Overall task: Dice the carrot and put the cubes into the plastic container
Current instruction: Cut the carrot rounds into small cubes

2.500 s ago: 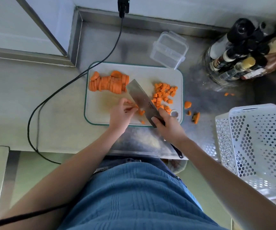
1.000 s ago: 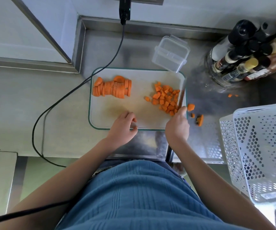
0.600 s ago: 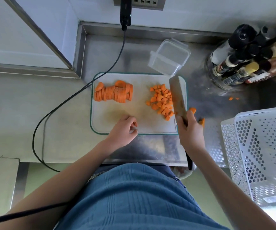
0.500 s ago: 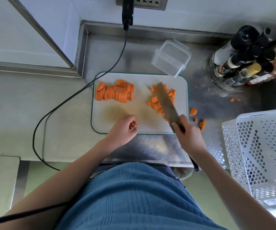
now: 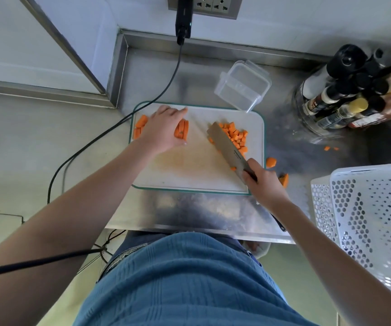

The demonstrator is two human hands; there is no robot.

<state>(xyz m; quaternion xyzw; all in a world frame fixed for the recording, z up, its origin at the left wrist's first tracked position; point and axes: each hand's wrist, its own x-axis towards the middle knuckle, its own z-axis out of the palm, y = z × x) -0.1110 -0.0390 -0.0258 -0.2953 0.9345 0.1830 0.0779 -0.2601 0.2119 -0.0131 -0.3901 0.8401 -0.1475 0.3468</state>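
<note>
Dicing was midway: the left hand [image 5: 164,131] lay with fingers curled over the carrot slices [image 5: 182,132] at the cutting board's [image 5: 189,175] far-left corner, the right hand [image 5: 264,182] gripped the knife [image 5: 227,147] beside the cubes [image 5: 235,137], the plastic container [image 5: 244,87] stood empty beyond the board, and the next move likely called for drawing slices toward the blade.

A person's bare left hand [image 5: 164,130] reaches forward, palm down with fingers curled over the carrot slices [image 5: 182,132]. The right hand [image 5: 264,182], nearer the body, is wrapped around the handle of a knife [image 5: 227,147], forearm angling in from the lower right.
</note>
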